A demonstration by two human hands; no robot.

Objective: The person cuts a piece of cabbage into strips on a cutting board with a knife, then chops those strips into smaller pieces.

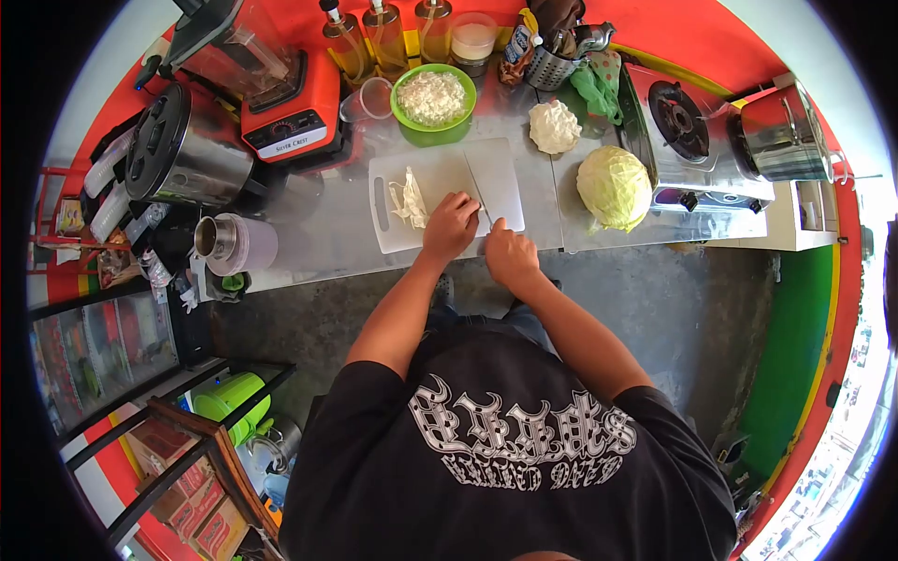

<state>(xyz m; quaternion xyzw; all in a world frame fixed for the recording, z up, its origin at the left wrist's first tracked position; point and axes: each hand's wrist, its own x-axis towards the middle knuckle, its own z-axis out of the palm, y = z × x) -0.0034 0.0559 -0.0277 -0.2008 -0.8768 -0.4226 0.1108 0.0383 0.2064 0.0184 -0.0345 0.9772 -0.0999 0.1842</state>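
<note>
A white cutting board (388, 234) lies on the metal counter. My right hand (512, 254) is closed around the handle of a knife (477, 184), whose thin blade points away from me across the board. Just left of the blade, my left hand (451, 227) is curled with its fingers pressed down; whatever is beneath them is hidden. Pale strips of cut vegetable (409, 199) lie on the board's left half. Behind the board stands a green bowl (432, 136) heaped with shredded white vegetable (430, 97). Right of the board sits a whole cabbage (615, 187), with a lumpy white vegetable (555, 127) behind it.
A red blender (292, 117), a large steel pot (192, 145) and a lilac container (251, 245) stand on the left. Bottles (383, 37) line the back wall near a clear cup (368, 100). On the right, a gas stove (687, 131) stands beside another pot (784, 136).
</note>
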